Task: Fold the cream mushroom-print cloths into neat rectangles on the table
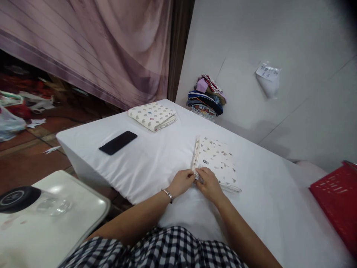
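A folded cream cloth [220,160] with small brown and grey prints lies flat on the white-covered table [164,156] in front of me. Both hands meet at its near left corner. My left hand [182,183], with a bracelet at the wrist, pinches the edge there with its fingertips. Against it, my right hand [209,185] is closed on the same corner, its fingers curled over the fabric. The exact bit of cloth between the fingertips is partly hidden. Farther back on the table rests a second folded cloth [152,115] with grey mushroom-like prints.
A black phone [118,142] lies at the table's left. Stacked clothes [208,96] and a plastic bag with a paper label [268,79] are beyond the far edge. At right stands a red basket [334,197]; at left, a white stool-like surface [80,203] holds a clear container [54,204].
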`<action>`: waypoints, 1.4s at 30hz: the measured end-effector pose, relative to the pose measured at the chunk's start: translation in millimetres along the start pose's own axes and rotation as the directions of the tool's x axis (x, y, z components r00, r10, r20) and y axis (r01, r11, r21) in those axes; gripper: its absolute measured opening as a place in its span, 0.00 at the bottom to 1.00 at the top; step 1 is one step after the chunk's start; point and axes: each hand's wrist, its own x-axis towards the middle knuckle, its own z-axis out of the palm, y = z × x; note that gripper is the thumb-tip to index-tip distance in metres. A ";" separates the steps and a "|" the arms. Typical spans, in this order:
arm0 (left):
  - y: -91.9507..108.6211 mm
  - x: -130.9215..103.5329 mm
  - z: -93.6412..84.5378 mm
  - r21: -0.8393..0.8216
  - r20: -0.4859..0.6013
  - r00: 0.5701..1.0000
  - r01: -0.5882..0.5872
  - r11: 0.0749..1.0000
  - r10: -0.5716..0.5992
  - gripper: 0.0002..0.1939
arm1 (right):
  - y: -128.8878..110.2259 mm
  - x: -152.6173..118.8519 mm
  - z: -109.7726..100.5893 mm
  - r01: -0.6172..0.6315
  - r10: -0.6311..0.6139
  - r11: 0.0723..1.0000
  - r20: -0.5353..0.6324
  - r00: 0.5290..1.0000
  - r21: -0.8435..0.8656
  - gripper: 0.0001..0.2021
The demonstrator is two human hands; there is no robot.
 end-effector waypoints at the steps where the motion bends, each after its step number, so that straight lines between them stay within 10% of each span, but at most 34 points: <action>1: 0.1 -0.5 -0.4 -0.008 0.007 1.000 -0.001 1.000 0.001 0.11 | 1.0 -0.6 1.4 0.005 -0.006 1.000 -0.014 1.000 -0.010 0.18; 23: 7.9 26.5 -11.4 -0.561 0.112 0.909 0.391 0.729 -0.401 0.13 | 15.3 -5.7 5.6 0.018 0.076 0.951 -0.288 0.955 0.310 0.14; 42: 11.8 4.9 -6.4 -0.421 0.255 0.939 0.324 0.847 -0.232 0.15 | 14.7 -9.0 14.6 -0.051 0.121 0.962 -0.248 0.961 0.270 0.18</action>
